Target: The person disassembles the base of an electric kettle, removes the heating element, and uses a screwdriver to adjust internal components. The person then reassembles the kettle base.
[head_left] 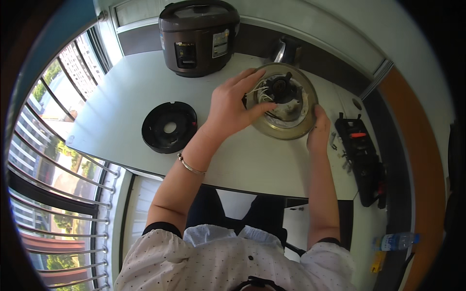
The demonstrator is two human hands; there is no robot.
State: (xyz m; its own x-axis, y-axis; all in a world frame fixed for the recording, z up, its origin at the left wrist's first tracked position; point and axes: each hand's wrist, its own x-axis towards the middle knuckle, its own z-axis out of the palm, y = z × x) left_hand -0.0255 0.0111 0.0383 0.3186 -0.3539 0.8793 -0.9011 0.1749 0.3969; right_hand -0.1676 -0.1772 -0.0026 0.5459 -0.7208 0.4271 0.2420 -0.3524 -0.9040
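Observation:
Held bottom side up over the table is a round metal kettle (286, 130), its underside uncovered. A black connector (280, 88) sits in the middle of it, with thin white wires and whitish patches around. My left hand (235, 103) is closed on the left side, thumb across the underside near the wires and fingers along the rim. Against the right edge, my right hand (319, 127) grips the rim, its fingers partly hidden below. To the left, a black round base cover (158, 132) with a hole in its centre lies on the table, touched by neither hand.
A dark brown rice cooker (199, 39) stands at the back. On the right lies an open black tool case (357, 155) with a red-handled tool (358, 135); small metal pieces (334, 140) lie beside it. A plastic bottle (395, 241) is at lower right. Barred windows (53, 165) line the left.

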